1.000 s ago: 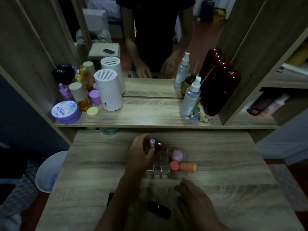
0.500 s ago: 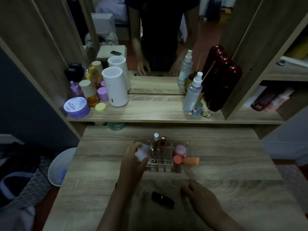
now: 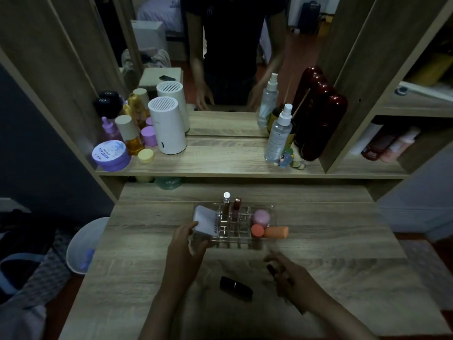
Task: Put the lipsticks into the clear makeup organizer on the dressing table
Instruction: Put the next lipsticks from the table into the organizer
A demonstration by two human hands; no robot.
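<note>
The clear makeup organizer stands mid-table. Two lipsticks stand upright in its back slots, one silver-capped and one dark red. A white compact leans in its left end. A pink puff, a coral puff and an orange sponge fill its right end. My left hand grips the organizer's left front corner, thumb against the compact. A black lipstick lies on the table in front. My right hand, blurred, pinches a small dark red lipstick just above the table.
A raised shelf behind holds a white cylinder, purple jars, an amber bottle, spray bottles and dark red bottles below a mirror. A white bin stands on the floor at left.
My left hand let go of the silver-capped lipstick in a back slot and drew back to the organizer's left corner. My right hand rose off the table with a small dark lipstick.
</note>
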